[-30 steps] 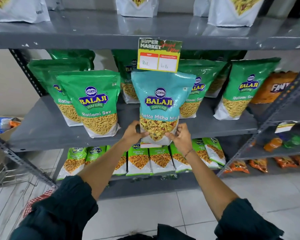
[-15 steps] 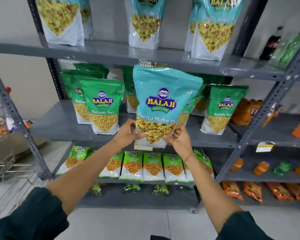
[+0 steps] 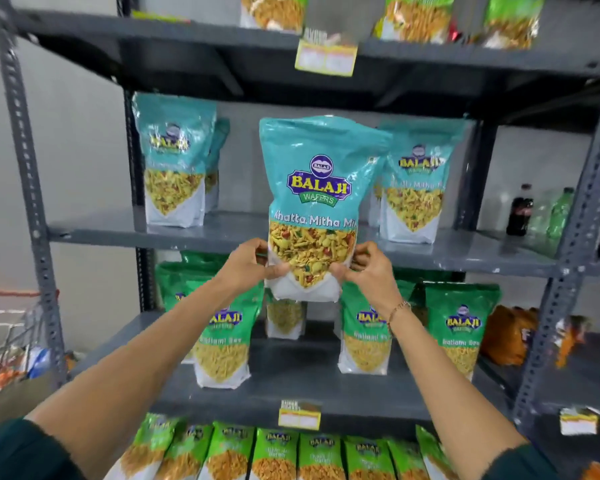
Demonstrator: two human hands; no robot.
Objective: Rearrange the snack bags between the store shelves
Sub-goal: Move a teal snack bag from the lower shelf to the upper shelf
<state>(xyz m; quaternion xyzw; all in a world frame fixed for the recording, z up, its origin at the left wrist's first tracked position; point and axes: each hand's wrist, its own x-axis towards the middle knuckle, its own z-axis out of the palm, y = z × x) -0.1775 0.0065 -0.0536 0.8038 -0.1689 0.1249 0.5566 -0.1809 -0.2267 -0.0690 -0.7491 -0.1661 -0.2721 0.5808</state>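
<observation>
Setting: retail shop. Grey slotted-steel shelves [image 3: 222, 233] stocked with rows of identical branded snack bags [image 3: 174, 157], yellow price tags [image 3: 325, 58] clipped to shelf edges, soft-drink bottles [image 3: 519, 211] on adjoining rack.

Held snack bag [image 3: 314, 202] teal over white, blue-yellow logo, yellow mix window. Lower-shelf bags [image 3: 461, 327] green over white. Shelving [image 3: 222, 233] dark grey. Sleeves [image 3: 21, 452] dark green.

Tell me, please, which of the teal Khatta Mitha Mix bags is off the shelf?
The centre teal bag, gripped at its lower corners by the left hand and right hand; the others stand on the shelf.
</observation>
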